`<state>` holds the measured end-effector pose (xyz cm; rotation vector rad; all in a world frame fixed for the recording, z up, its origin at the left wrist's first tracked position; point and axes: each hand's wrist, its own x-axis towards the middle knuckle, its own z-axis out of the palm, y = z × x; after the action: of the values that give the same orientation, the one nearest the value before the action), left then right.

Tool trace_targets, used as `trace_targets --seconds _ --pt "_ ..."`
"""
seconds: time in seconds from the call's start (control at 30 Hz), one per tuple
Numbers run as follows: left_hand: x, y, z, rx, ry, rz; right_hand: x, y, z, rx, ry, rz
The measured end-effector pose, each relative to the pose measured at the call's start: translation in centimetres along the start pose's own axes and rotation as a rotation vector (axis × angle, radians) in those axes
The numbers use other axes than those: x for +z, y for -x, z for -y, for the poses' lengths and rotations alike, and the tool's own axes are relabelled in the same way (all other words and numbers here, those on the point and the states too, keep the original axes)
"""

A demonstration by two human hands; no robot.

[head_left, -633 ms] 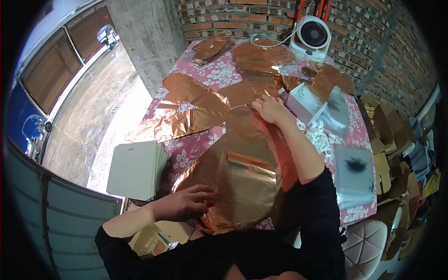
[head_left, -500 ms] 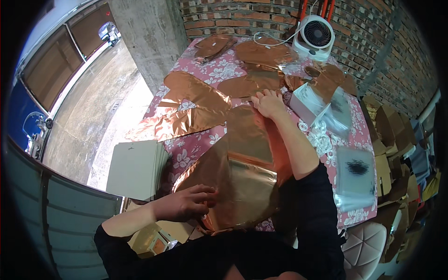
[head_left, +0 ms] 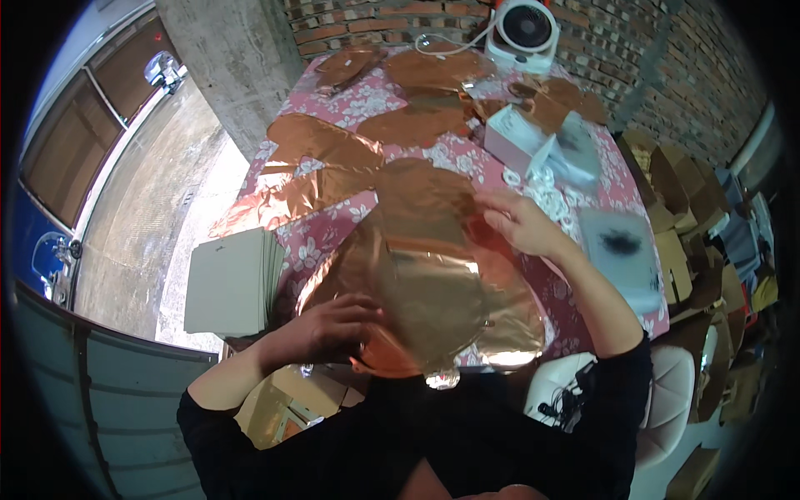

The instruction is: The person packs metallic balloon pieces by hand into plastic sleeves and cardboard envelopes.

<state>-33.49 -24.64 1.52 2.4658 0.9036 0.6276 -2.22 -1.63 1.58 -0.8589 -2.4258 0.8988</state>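
A large copper-coloured foil sheet (head_left: 425, 287), probably a flat foil balloon, lies in front of me with its near end at the table's front edge. A folded, shinier part shows on its upper face. My left hand (head_left: 342, 323) is over its left near side, fingers loosely stretched and a little apart. At the right edge of the foil is my right hand (head_left: 523, 223), its fingers reaching left over a reddish reflecting patch. Slight blur hides whether the fingertips press on the foil. Farther left lies another crinkled copper foil shape (head_left: 321, 158).
A stack of grey cards (head_left: 225, 283) stands left. More copper foil pieces (head_left: 433, 71) lie at the back near a white fan (head_left: 525, 33). On the right are a white box (head_left: 510, 137), white ribbon coils (head_left: 546, 198) and clear plastic bags (head_left: 618, 258). Cardboard boxes (head_left: 708, 275) fill the far right.
My right hand has come back from the foil's far end to its right edge, uncovering the near right part. My left hand stays over the left side. The whole view has shifted.
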Motion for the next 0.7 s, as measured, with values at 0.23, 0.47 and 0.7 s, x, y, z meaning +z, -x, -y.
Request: trace_targets --seconds 0.23,0.47,0.7 --pt "2.4 -0.7 -0.8 -0.31 0.363 -0.283 2.4 11.0 5.5 -0.344 -0.169 0.038" --pt "2.6 -3.3 -2.1 -0.563 0.489 -0.375 7.2 14.0 7.5 -0.431 -0.042 -0.288" --pt "2.9 -3.7 -2.0 -0.632 0.404 -0.338 8.2 13.1 10.5 -0.362 -0.008 -0.346"
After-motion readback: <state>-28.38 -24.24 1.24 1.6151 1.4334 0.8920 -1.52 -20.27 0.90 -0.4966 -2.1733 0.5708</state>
